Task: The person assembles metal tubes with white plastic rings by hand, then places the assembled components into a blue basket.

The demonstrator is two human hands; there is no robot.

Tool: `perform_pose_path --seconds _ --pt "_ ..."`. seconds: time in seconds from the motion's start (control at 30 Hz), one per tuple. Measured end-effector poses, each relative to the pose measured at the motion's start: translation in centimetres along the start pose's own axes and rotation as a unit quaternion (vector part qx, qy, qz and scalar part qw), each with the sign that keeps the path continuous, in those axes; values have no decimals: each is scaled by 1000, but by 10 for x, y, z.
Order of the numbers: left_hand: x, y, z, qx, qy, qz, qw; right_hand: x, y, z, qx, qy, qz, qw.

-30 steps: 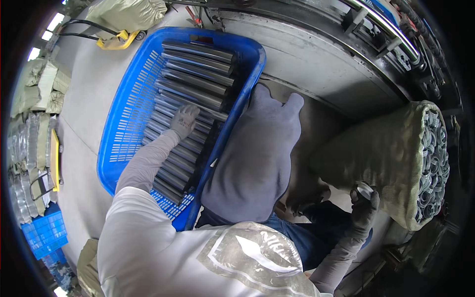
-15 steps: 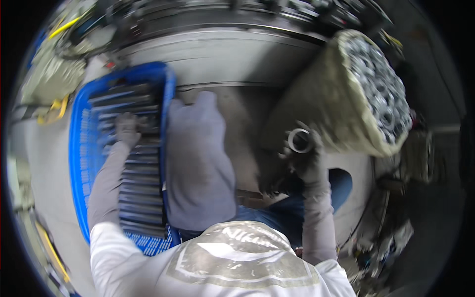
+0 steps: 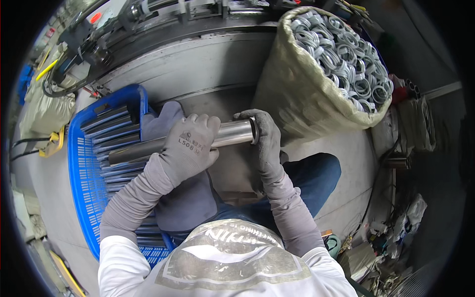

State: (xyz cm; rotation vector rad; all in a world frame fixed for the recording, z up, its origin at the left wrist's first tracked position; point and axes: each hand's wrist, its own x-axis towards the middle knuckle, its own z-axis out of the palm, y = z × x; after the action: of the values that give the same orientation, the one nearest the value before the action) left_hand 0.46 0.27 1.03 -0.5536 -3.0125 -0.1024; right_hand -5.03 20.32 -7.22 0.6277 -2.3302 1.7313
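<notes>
Tube [image 3: 234, 133] lying crosswise, its left end above the basket [image 3: 75, 148] and nearer the body. Left hand [image 3: 194, 144] grips its middle; right hand [image 3: 266, 141] holds a ring [image 3: 255, 130] at its right end, whether encircling it cannot be told.

- The left hand [image 3: 192, 142] is wearing a light gray glove [image 3: 180, 161], and little dark letters and numbers are showing on its back.
- The right hand [image 3: 267, 141] is wearing a gray glove too, and it is looking darker.
- Long gray sleeves [image 3: 293, 213] are covering both lower arms and making wrinkles.
- A white shirt [image 3: 123, 265] is showing a big gray-green picture [image 3: 198, 262] with white shapes.
- Blue pants [image 3: 312, 180] are covering the right leg.
</notes>
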Motion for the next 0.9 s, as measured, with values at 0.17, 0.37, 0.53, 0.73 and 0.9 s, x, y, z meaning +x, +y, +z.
perform_pose_path --seconds 0.17,0.37,0.53,0.73,0.9 --pt "13 9 7 1 -36 1 999 -4 1 -3 84 43 59 994" --pt "14 16 8 30 -45 6 999 -5 3 1 -8 38 21 999" --pt "12 12 14 21 -22 30 999 -17 2 21 -18 98 1 995" --pt "17 19 8 2 -52 29 998 -15 19 21 17 88 43 995" --pt "-29 23 1 -211 272 152 927 6 -30 -36 -190 214 -111 952"
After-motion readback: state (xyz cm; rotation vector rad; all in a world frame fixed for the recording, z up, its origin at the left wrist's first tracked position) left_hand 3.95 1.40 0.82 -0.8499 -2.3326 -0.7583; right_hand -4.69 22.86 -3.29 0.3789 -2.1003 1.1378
